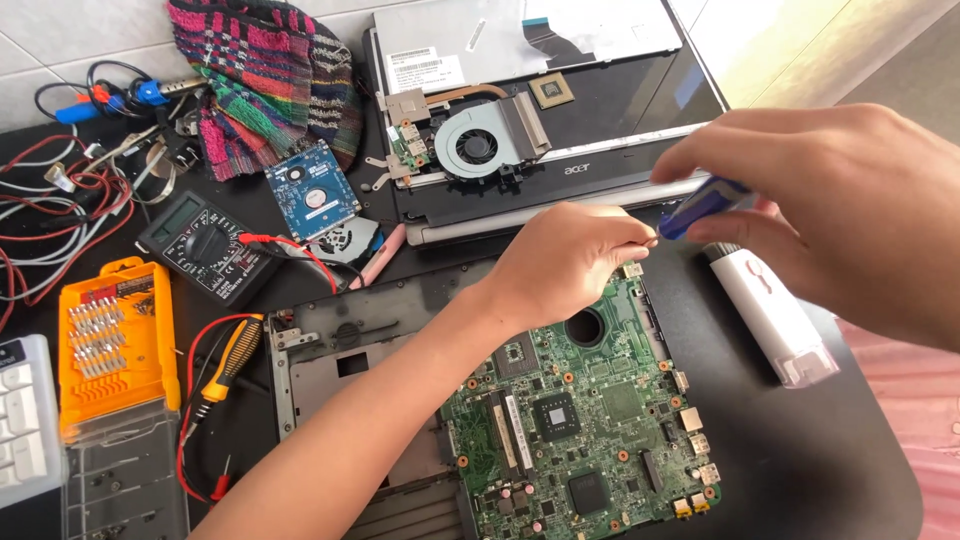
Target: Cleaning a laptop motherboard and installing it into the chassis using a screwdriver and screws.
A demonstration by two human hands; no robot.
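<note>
While cut off at the frame's right edge, right hand (850, 200) pinching a small blue tool (700, 205) between thumb and fingers, tip hidden behind the left hand's knuckles. Left hand (560, 265) curled shut at the top edge of the green circuit board (590, 420), fingertips bunched near the tool's tip; whatever sits between them too small to make out. Forearm crossing the board's left corner and part of the grey laptop base (330, 350) beneath. Board bare, green, dotted with black chips and a round hole near the top, lying on the black table (800, 460). White cap-like piece (770, 315) just right of the board. Further left, black meter (205, 245) with red leads, orange bit case (115, 340). Behind, opened laptop with fan (480, 145), half hidden by the right hand; woven cloth (265, 80) cropped at the top.
</note>
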